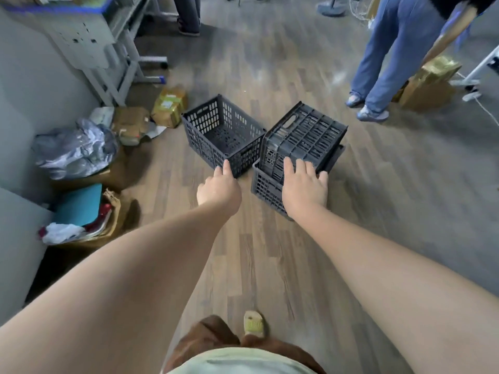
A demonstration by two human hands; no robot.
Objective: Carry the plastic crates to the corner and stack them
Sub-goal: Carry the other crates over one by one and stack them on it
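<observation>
Three dark grey slatted plastic crates stand on the wooden floor ahead of me. An upright empty crate (220,133) is on the left. To its right, an upside-down crate (305,134) rests tilted on top of a lower crate (266,186). My left hand (218,188) reaches toward the near corner of the upright crate, its fingertips at the rim, fingers loosely extended. My right hand (305,186) lies with spread fingers on the near edge of the upside-down crate, covering part of the lower crate. Neither hand clearly grips anything.
Crumpled bags (75,149), cardboard and yellow packages (168,105) clutter the floor along the left wall beside a metal shelf frame (118,63). A person in blue trousers (388,63) stands at the right, next to gold-wrapped boxes (429,85). Another person's legs (187,14) stand at the back.
</observation>
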